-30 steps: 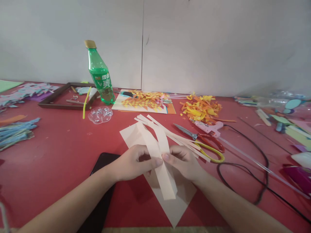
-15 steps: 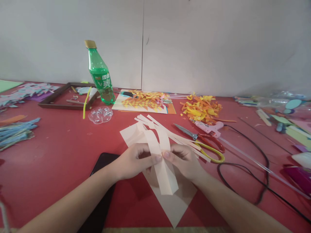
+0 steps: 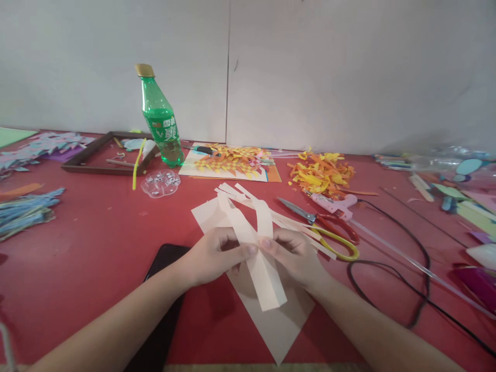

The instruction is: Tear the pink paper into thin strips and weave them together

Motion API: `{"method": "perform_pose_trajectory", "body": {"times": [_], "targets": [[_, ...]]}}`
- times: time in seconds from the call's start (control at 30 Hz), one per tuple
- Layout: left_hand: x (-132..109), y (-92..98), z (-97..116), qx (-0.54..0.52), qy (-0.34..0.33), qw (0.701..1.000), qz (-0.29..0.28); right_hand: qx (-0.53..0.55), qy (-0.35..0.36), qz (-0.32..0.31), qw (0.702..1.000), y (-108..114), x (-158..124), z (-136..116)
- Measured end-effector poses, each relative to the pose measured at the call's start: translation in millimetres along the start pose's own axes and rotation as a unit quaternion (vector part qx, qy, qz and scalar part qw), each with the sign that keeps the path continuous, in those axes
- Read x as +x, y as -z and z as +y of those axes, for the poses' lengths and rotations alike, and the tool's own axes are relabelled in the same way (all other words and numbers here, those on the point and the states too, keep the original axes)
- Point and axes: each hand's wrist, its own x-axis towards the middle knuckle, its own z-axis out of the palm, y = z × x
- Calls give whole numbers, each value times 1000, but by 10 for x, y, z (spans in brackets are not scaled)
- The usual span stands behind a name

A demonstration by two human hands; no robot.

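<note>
Between my two hands is a cream paper strip, folded lengthwise near me and parted into two curling bands at its far end. My left hand pinches its left band between thumb and fingers. On the other side my right hand pinches the right band, the two thumbs almost touching at the split. Underneath, a larger cream sheet lies on the red table. Several narrow cut paper strips fan out beyond and beside my right hand. Scissors with red and yellow handles lie just past them.
A dark phone lies under my left forearm. Behind stand a green bottle, a brown frame and a clear bead tray. Orange and yellow paper scraps, a pink glue gun and its black cable are to the right.
The two bands have spread a little further apart at the far end, and the strip's near end has shifted slightly right. Both hands keep their pinch in nearly the same place.
</note>
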Motion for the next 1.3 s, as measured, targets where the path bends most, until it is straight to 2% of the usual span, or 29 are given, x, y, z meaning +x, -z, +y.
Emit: {"method": "perform_pose_trajectory", "body": {"times": [0.13, 0.27, 0.47, 0.87, 1.2, 1.3], "targets": [[-5, -3, 16, 20, 5, 1000, 7, -17, -7, -5, 1000, 4, 8, 4], [-17, -5, 26, 34, 5, 999, -26, 0, -21, -9, 1000, 2, 4, 14], [-10, 6, 12, 35, 9, 999, -1, 67, -37, -42, 996, -14, -7, 31], [2, -4, 27, 33, -19, 999, 26, 38, -18, -11, 999, -28, -3, 11], [11, -20, 50, 32, -3, 998, 51, 46, -29, 8, 999, -29, 7, -6], [15, -11, 39, 39, -4, 998, 48, 71, -37, -3, 997, -28, 0, 4]]}}
